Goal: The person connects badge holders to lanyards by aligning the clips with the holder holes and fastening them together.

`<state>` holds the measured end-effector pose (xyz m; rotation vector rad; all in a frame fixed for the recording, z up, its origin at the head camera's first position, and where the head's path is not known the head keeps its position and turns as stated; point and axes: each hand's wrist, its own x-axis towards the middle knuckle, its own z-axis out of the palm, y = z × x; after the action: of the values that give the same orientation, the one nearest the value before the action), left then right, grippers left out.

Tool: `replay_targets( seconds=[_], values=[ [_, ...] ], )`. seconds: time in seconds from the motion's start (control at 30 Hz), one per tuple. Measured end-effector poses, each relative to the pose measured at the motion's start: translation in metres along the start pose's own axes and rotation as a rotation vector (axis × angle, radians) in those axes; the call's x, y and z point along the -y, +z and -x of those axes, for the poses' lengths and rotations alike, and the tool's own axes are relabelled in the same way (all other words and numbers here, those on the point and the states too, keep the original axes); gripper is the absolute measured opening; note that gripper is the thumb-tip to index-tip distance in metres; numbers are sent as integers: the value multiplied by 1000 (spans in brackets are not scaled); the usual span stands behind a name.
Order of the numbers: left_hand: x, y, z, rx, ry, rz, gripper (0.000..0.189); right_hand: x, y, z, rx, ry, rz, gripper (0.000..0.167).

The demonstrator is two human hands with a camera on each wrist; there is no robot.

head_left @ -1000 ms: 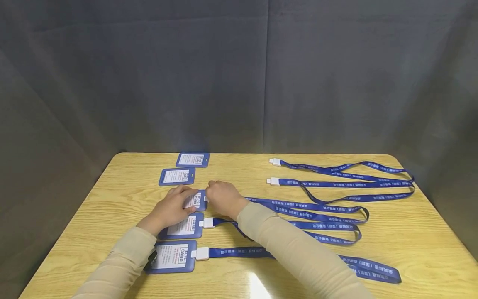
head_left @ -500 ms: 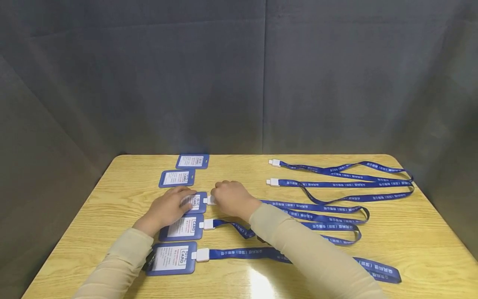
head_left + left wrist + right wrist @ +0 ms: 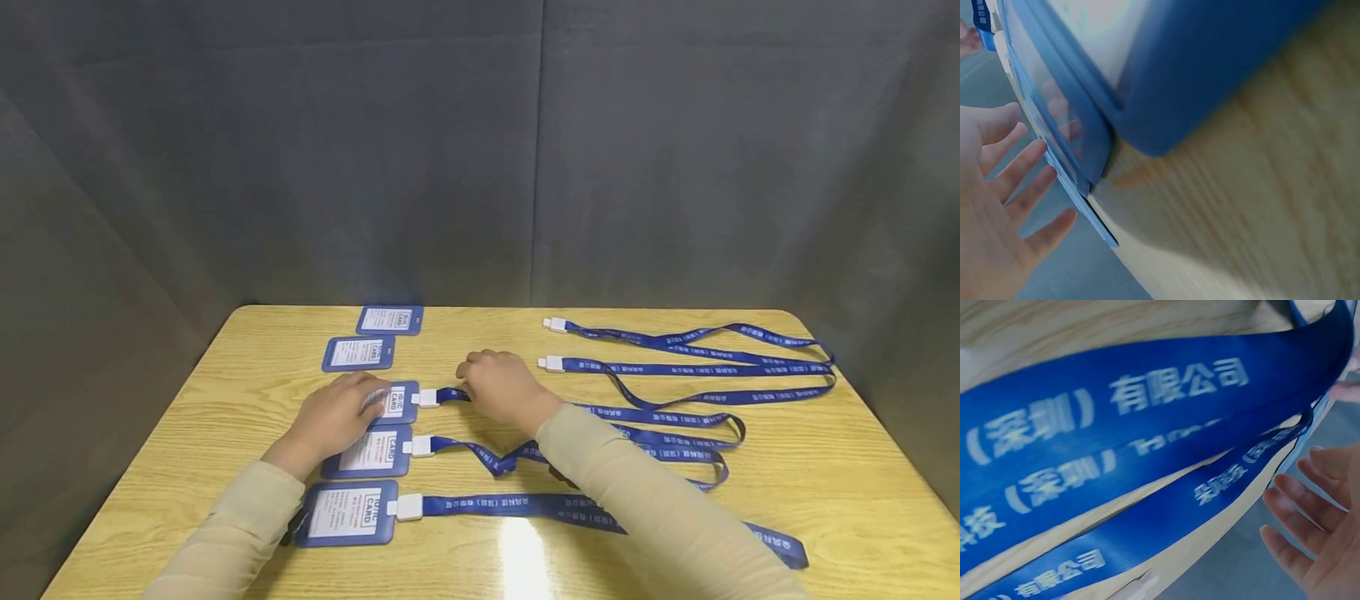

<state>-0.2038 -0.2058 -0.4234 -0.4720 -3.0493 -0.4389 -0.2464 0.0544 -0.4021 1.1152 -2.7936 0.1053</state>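
Observation:
My left hand (image 3: 339, 421) lies over the left part of a blue card holder (image 3: 397, 402), third from the front in the left column. In the left wrist view the fingers of that hand (image 3: 997, 194) are spread and relaxed near the holders' edges. A white clip (image 3: 428, 398) joins this holder to a blue lanyard (image 3: 452, 394). My right hand (image 3: 501, 390) hovers over the strap just right of the clip, partly hiding it. Seen from the right wrist, its fingers (image 3: 1300, 509) are loosely bent and grip nothing; whether they touch the strap is unclear.
Nearer me lie two holders (image 3: 373, 454) (image 3: 348, 514) clipped to lanyards (image 3: 480, 505). Two holders without straps (image 3: 358, 353) (image 3: 390, 320) sit at the back left. Two separate lanyards (image 3: 697, 369) (image 3: 630, 337) lie looped at the back right. Dark cloth (image 3: 375, 167) hangs behind the table.
My right hand has moved right, off the holder's end and along the strap, uncovering the white clip and some lanyard. The left hand stays over the same holder.

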Motion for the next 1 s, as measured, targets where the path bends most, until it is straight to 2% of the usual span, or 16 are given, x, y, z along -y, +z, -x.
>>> replay_targets(
  seconds=[0.2, 0.5, 0.77, 1.0],
  values=[
    [0, -1, 3, -30, 18, -19, 35, -17, -4, 9, 5, 88, -38, 20],
    [-2, -3, 11, -71, 22, -62, 34, -47, -3, 31, -23, 125, -41, 19],
    [-1, -5, 12, -126, -16, -68, 33, -69, -1, 44, -30, 184, -51, 20],
    [0, -5, 13, -124, -19, -70, 34, -85, 5, 48, -57, 190, -56, 22]
  ],
)
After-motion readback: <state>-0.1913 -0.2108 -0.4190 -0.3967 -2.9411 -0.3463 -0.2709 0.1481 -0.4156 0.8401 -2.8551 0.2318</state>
